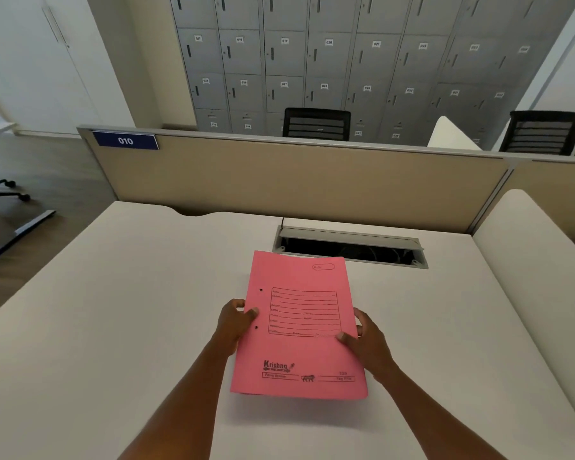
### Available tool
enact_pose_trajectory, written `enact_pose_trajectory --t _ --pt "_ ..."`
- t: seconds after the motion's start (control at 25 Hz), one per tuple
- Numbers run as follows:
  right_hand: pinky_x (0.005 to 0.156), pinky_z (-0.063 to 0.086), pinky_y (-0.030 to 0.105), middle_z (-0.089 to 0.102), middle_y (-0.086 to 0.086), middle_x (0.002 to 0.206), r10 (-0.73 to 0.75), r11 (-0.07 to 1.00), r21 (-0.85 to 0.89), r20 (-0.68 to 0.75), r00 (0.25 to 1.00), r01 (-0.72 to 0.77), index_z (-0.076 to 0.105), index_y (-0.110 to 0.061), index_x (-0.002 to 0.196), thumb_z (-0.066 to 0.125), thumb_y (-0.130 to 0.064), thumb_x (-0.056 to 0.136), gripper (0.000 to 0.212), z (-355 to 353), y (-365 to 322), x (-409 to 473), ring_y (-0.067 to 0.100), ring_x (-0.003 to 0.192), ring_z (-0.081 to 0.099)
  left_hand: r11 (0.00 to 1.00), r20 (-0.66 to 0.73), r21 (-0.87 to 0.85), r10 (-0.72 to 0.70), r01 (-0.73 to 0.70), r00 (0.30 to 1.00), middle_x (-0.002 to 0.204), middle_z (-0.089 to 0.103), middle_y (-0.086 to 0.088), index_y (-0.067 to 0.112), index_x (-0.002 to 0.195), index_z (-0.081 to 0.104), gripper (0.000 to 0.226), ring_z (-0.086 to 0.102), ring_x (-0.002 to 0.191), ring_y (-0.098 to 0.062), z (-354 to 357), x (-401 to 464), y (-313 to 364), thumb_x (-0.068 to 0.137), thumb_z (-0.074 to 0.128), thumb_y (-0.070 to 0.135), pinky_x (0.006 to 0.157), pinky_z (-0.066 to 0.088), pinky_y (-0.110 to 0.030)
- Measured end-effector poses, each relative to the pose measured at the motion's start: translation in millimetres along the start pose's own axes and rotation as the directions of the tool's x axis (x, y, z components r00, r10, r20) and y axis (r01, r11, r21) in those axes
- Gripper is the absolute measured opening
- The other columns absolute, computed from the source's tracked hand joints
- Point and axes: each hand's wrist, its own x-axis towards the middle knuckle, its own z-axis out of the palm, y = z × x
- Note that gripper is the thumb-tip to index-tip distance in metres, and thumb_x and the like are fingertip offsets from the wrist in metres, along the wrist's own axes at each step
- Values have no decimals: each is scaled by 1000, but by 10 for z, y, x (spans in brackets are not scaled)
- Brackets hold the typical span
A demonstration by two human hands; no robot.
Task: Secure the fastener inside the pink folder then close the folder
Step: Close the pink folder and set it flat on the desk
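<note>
A pink folder (297, 356) is shut, front cover up, with a printed form box and a logo on it. It hangs a little above the white desk (130, 310), casting a shadow below its near edge. My left hand (234, 322) grips its left edge near two punched holes, thumb on the cover. My right hand (365, 340) grips the right edge, thumb on top. The fastener inside is hidden.
An open cable tray slot (349, 249) lies in the desk just beyond the folder. A beige partition (296, 180) with a blue "010" sign (125, 141) runs along the far edge. Black chairs and grey lockers stand behind it. A second desk adjoins at right.
</note>
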Motion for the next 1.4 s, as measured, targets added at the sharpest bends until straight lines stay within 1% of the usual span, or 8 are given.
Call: enact_pose_trajectory --t 0.12,0.2,0.36,0.48,0.76,0.96,1.24,1.4 --pt "86 58 47 66 9 125 -31 1000 -4 -44 999 31 33 -23 146 70 -23 87 70 301 -312 186 29 103 68 996 -18 85 40 -39 999 103 73 -13 18 115 53 31 73 86 -31 -284 172 103 88 69 14 82 60 -52" --pt "84 58 44 65 10 124 -47 999 11 -69 996 48 30 -24 148 67 -21 89 70 527 -537 349 28 98 67 982 -5 177 73 -71 997 107 73 -8 23 117 52 40 73 89 -30 -486 360 179 81 70 18 84 59 -52" --pt "79 57 39 67 4 120 -128 992 -5 -53 990 128 29 -23 147 63 -15 91 66 926 -935 745 22 88 66 862 -49 491 172 -126 984 106 68 -3 17 114 50 41 67 94 -28 -786 748 362 77 68 15 82 59 -44" --pt "76 56 35 68 6 120 -181 982 -69 -39 983 178 31 -25 144 65 -13 89 65 1162 -1123 1103 23 90 67 782 -64 610 212 -130 975 106 64 -10 11 112 47 43 64 93 -28 -936 1077 474 76 71 11 73 56 -37" --pt "73 56 34 70 6 116 -178 966 -196 -19 984 171 39 -25 137 67 -8 87 60 1597 -1238 1869 22 87 65 697 -40 703 235 -140 971 116 56 -17 6 125 41 54 58 103 -30 -1117 1871 506 79 69 11 78 52 -38" --pt "71 53 31 67 6 121 -152 957 -251 -10 988 145 37 -23 139 65 -8 88 61 1816 -1184 2189 28 99 67 688 -42 712 244 -142 969 119 51 -17 7 128 40 52 58 106 -33 -1116 2202 408 83 66 8 82 51 -40" --pt "78 56 41 65 4 121 -103 928 -364 -39 994 82 37 -20 133 69 -18 86 57 1849 -1058 2264 29 102 67 662 -6 729 261 -174 965 123 50 -18 9 135 39 57 59 109 -34 -1078 2325 372 85 66 9 87 53 -41" --pt "90 51 42 53 8 127 -75 854 -518 -33 997 47 40 -14 133 70 -28 84 59 1852 -991 2237 27 114 55 528 -35 840 285 -127 958 134 46 -16 10 132 43 47 49 121 -33 -1023 2245 396 89 60 15 96 50 -46"
